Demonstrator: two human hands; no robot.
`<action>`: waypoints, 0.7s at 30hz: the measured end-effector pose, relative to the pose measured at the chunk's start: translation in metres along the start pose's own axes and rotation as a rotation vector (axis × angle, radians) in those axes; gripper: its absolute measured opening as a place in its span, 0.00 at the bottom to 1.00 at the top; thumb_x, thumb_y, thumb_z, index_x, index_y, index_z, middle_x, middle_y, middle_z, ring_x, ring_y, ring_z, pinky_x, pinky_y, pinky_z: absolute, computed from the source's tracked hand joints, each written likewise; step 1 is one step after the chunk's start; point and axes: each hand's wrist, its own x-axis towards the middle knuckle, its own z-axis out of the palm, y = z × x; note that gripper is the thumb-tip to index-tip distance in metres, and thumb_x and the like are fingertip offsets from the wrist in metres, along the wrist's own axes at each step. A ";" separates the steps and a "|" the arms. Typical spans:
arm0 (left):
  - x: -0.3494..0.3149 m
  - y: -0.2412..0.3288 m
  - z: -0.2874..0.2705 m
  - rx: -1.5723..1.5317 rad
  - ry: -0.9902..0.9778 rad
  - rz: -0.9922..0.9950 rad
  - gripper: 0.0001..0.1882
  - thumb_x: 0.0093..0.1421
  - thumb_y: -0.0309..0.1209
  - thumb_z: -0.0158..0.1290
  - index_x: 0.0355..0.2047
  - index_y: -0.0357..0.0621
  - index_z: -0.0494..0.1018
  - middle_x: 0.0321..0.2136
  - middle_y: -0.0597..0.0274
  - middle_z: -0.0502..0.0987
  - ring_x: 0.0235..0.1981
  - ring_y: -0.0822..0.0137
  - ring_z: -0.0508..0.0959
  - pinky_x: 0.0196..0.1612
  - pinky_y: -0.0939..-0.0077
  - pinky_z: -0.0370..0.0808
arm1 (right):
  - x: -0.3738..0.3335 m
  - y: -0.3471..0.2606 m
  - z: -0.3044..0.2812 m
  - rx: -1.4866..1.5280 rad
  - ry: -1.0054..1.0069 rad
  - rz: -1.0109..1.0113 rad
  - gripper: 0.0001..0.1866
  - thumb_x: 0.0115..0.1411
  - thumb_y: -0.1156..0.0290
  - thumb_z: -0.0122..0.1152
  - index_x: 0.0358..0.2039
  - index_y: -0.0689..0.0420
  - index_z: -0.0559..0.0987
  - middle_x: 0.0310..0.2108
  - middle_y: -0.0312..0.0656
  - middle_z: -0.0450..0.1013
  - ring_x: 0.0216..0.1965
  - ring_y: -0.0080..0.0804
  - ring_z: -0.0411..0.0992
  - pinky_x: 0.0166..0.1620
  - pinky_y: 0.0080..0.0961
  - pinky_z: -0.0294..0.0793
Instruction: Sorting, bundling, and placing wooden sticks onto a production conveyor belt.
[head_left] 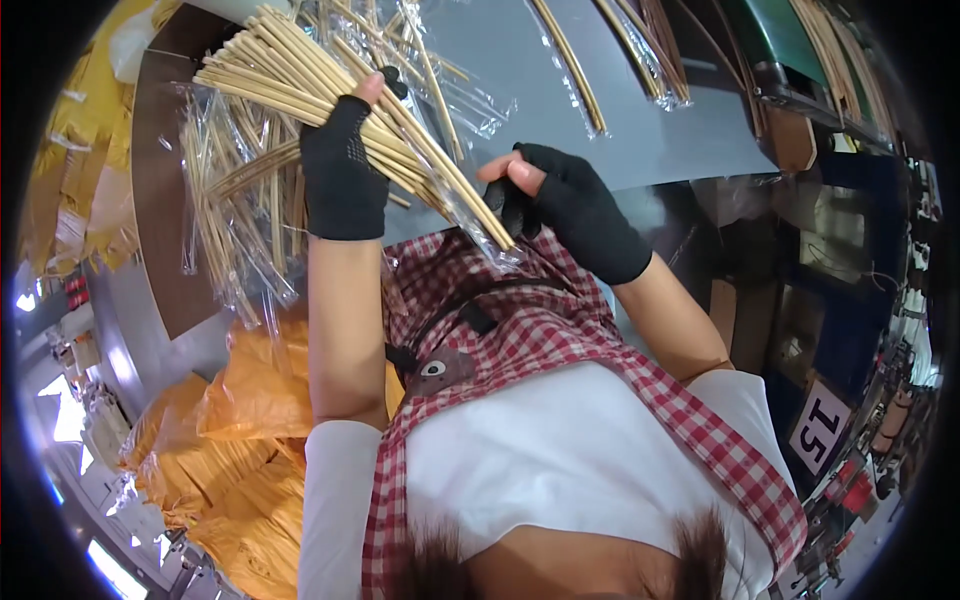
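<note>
My left hand, in a black fingerless glove, is closed around a thick bundle of pale wooden chopsticks, its thumb pressed on top. Lying over the bundle, a pair of chopsticks in a clear plastic sleeve slants down to the right, and the sleeve's end extends past the tips. Beside that lower end is my right hand, gloved the same way. Its thumb and forefinger are curled together, and some fingers are hidden behind the sleeve. What it grips, if anything, I cannot make out.
Many sleeved chopsticks lie heaped on the left of the grey table. More sleeved sticks rest at its far side. A green-topped machine stands at far right. Orange plastic bags are piled at lower left.
</note>
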 end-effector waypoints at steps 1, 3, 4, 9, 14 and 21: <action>-0.001 0.003 0.000 0.003 0.015 0.022 0.15 0.48 0.26 0.61 0.37 0.35 0.74 0.34 0.61 0.75 0.33 0.70 0.75 0.38 0.78 0.73 | 0.001 0.003 -0.002 0.051 -0.013 0.020 0.18 0.64 0.59 0.48 0.41 0.61 0.76 0.27 0.31 0.71 0.26 0.15 0.67 0.30 0.14 0.65; 0.001 0.000 -0.002 0.053 0.043 0.109 0.14 0.48 0.27 0.62 0.35 0.35 0.74 0.33 0.61 0.75 0.33 0.71 0.75 0.38 0.78 0.73 | 0.000 0.007 -0.006 0.124 -0.046 0.050 0.21 0.65 0.55 0.45 0.41 0.60 0.77 0.28 0.33 0.73 0.24 0.17 0.70 0.28 0.14 0.65; 0.001 -0.001 -0.003 0.099 0.065 0.201 0.14 0.48 0.27 0.62 0.34 0.35 0.75 0.32 0.62 0.75 0.33 0.71 0.75 0.38 0.78 0.73 | -0.003 0.006 -0.006 0.129 -0.049 0.054 0.21 0.65 0.55 0.45 0.41 0.60 0.77 0.28 0.33 0.73 0.24 0.17 0.70 0.28 0.14 0.65; -0.005 0.000 -0.002 0.084 0.095 0.166 0.15 0.49 0.26 0.62 0.37 0.35 0.73 0.33 0.63 0.75 0.33 0.72 0.74 0.38 0.78 0.72 | -0.009 0.007 -0.003 0.136 -0.055 0.105 0.20 0.65 0.55 0.46 0.39 0.60 0.77 0.25 0.31 0.70 0.25 0.14 0.66 0.28 0.12 0.61; -0.005 -0.001 0.001 0.059 0.074 0.186 0.15 0.49 0.26 0.61 0.37 0.35 0.73 0.33 0.63 0.74 0.34 0.71 0.75 0.39 0.78 0.72 | -0.013 0.020 0.002 -0.038 -0.106 0.085 0.18 0.63 0.57 0.51 0.36 0.60 0.77 0.23 0.28 0.66 0.24 0.12 0.61 0.27 0.12 0.58; 0.002 -0.008 -0.006 0.018 0.056 0.136 0.21 0.49 0.25 0.61 0.44 0.34 0.72 0.38 0.58 0.75 0.37 0.67 0.77 0.40 0.74 0.76 | -0.016 0.010 0.014 0.231 -0.139 0.383 0.12 0.59 0.61 0.57 0.30 0.58 0.76 0.22 0.28 0.67 0.23 0.13 0.63 0.27 0.13 0.60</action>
